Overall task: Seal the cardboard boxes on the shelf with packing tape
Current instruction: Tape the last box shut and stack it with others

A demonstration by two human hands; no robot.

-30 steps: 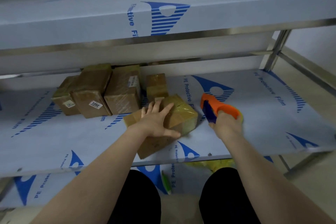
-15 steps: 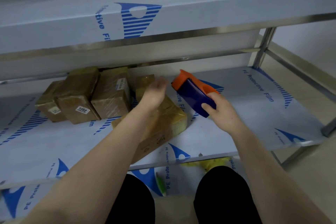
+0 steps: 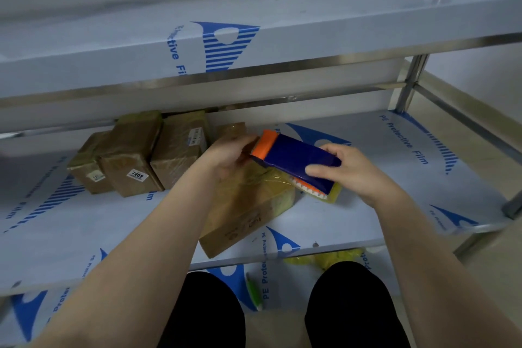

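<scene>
A blue and orange tape dispenser (image 3: pixel 293 161) hangs above a tape-wrapped cardboard box (image 3: pixel 245 209) that lies askew near the front edge of the middle shelf (image 3: pixel 409 195). My right hand (image 3: pixel 353 169) grips the dispenser's blue body from the right, its toothed edge and yellowish tape roll facing down. My left hand (image 3: pixel 228 152) has its fingers curled at the dispenser's orange end; what they pinch there is hidden.
Three taped boxes (image 3: pixel 135 155) stand together at the back left of the shelf, and a small one (image 3: pixel 230 130) sits behind my left hand. An upper shelf (image 3: pixel 254 45) overhangs. Steel posts (image 3: pixel 406 85) stand at the right. Yellow and green items (image 3: pixel 330 257) lie below.
My left hand left the box top and came up to the dispenser's orange end. My right hand lifted the dispenser off the shelf and turned it over the box.
</scene>
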